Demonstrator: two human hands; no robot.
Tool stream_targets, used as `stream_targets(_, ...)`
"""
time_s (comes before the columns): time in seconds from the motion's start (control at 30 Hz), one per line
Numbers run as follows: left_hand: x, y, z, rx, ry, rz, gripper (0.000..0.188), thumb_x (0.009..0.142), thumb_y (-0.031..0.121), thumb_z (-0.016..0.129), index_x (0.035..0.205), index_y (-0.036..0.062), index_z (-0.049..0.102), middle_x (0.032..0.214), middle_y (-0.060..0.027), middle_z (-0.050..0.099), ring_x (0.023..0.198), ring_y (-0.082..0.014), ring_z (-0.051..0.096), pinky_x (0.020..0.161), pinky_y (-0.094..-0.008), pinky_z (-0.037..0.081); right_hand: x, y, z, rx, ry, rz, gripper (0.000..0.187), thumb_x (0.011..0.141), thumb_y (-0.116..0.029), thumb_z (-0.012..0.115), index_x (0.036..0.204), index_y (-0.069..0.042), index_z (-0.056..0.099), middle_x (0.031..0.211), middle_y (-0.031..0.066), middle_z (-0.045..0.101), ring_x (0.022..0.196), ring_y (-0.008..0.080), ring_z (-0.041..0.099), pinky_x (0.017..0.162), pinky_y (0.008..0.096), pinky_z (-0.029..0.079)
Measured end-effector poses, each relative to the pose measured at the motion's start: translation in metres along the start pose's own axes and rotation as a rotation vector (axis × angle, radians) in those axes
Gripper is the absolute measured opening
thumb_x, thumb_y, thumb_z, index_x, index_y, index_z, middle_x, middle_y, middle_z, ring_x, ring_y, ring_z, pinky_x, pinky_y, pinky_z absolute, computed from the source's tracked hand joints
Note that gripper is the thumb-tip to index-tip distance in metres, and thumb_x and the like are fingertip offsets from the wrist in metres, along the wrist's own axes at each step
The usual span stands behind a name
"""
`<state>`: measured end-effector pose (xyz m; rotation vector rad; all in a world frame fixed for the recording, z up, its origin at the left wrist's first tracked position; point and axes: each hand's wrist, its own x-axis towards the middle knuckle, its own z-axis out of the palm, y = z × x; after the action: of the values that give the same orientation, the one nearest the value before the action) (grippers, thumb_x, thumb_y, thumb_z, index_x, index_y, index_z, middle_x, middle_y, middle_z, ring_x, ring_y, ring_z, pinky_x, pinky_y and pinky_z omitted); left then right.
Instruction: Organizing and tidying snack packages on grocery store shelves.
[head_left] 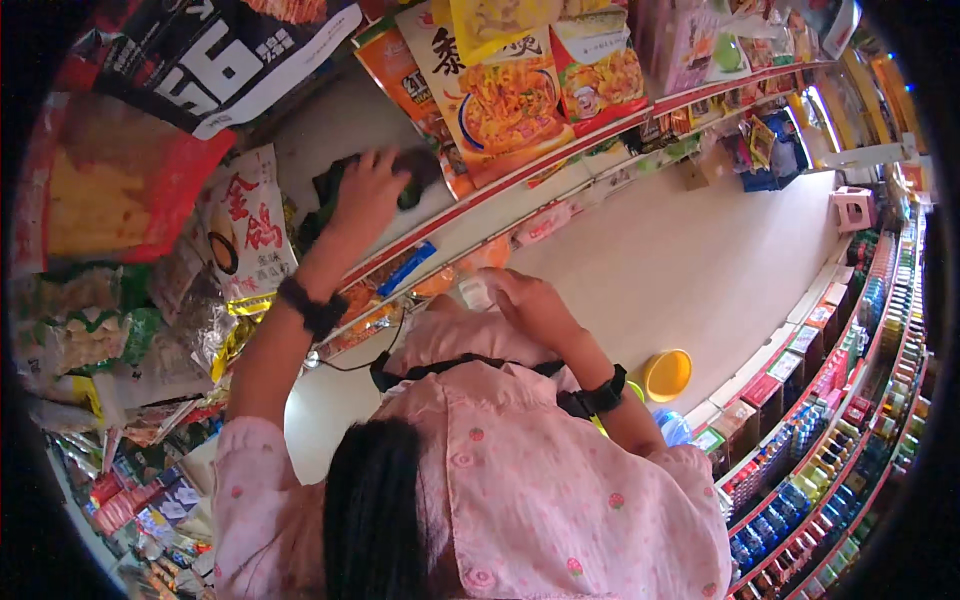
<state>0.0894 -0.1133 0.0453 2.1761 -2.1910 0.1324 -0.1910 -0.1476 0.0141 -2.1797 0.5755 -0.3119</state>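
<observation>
Packets (505,110) with bold printed characters, left fingers (384,160) at dark bundle (418,172)

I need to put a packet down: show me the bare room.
Bare shelf shows beyond the left hand, between the black package and the colourful packets. Open floor stretches between that shelf and the yellow basin. Left of the hand, bagged goods crowd together.

Black wristbands (315,308) accompany a pink strawberry-print shirt (550,480).
</observation>
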Motion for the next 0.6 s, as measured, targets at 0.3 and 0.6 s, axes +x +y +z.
stream_targets(0.3, -0.002, 0.000, -0.003, 0.100, -0.046, -0.011, 0.016, 0.074, 0.010, 0.052, 0.084, 0.0084, 0.065, 0.111, -0.0119, 0.051, 0.103, -0.0273, 0.045, 0.080, -0.0420, 0.041, -0.004, 0.001, -0.003, 0.069, -0.072, 0.072, 0.040, 0.079, -0.005, 0.049, 0.118, -0.010, 0.044, 0.097, 0.0181, 0.058, 0.078, 0.0351, 0.058, 0.067, 0.0425, 0.048)
stream_targets(0.6, -0.026, -0.004, -0.005, 0.081, -0.006, -0.066, 0.020, 0.072, 0.009, 0.053, 0.087, 0.0089, 0.065, 0.111, -0.0105, 0.052, 0.101, -0.0279, 0.047, 0.084, -0.0423, 0.039, -0.004, 0.008, 0.002, 0.058, -0.052, 0.083, 0.040, 0.078, -0.006, 0.049, 0.118, -0.010, 0.044, 0.094, 0.0190, 0.059, 0.074, 0.0347, 0.058, 0.066, 0.0419, 0.048)
